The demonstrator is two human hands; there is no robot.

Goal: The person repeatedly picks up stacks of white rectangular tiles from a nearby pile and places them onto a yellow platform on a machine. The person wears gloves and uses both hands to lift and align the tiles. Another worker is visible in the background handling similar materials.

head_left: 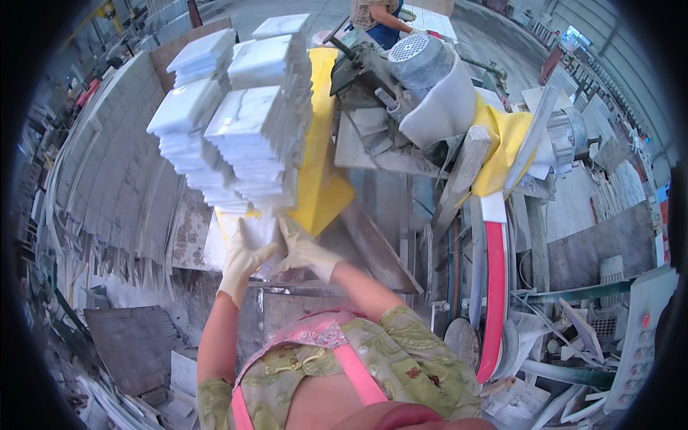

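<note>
My left hand (244, 256), in a cream glove, presses along the left side of a low pile of white marble tiles (252, 231). On its right side my right hand (304, 247), gloved the same way, rests with the thumb pointing back toward the left thumb. The fingertips are partly hidden against the tiles, and how many tiles lie between the hands cannot be made out. Just beyond stand tall stacks of grey-veined white marble tiles (247, 115). A yellow sheet (320, 193) runs along the right of these stacks and under their near end.
A dusty machine with a motor (419, 61) stands ahead right, a yellow cloth (502, 143) beside it. A red belt (493, 301) runs down on my right, near a control panel (641, 337). Long slabs (107, 165) line the left. Another person (380, 18) works far ahead.
</note>
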